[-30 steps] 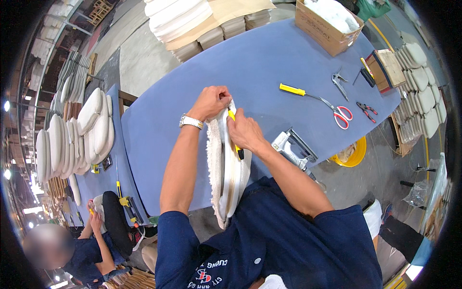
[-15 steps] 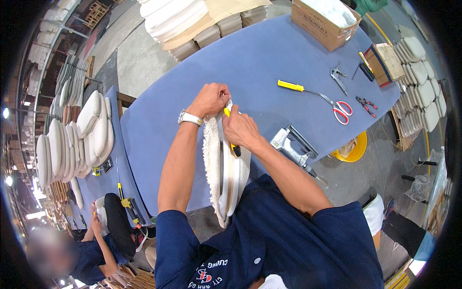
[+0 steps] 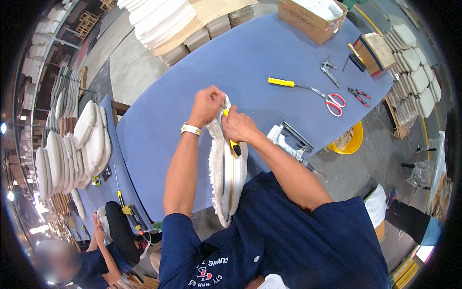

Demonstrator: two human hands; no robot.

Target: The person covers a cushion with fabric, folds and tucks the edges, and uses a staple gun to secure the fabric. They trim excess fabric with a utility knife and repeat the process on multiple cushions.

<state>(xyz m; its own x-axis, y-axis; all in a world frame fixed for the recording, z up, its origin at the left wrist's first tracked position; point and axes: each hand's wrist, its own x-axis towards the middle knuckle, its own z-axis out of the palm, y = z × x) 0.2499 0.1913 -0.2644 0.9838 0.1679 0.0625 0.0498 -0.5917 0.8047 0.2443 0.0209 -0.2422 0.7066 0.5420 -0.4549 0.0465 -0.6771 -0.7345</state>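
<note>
A white padded seat panel [image 3: 230, 176] stands on edge between me and the blue table [image 3: 192, 82], its frayed cloth rim toward my left. My left hand [image 3: 208, 105] is closed on the cloth at the panel's top edge. My right hand [image 3: 239, 126] grips a yellow-handled knife [image 3: 233, 143] pressed against the panel's upper side, right next to the left hand.
A staple gun [image 3: 288, 139] lies just right of the panel. Farther off lie a yellow-handled screwdriver [image 3: 288, 85], red scissors [image 3: 333, 102], pliers [image 3: 329, 70], a cardboard box [image 3: 312, 15]. White cushions [image 3: 72, 149] are stacked left. Another person [image 3: 103, 241] sits lower left. A yellow bucket [image 3: 347, 140] stands below the table.
Both hands have shifted slightly up along the panel's top edge; the panel stays upright in the same place.
</note>
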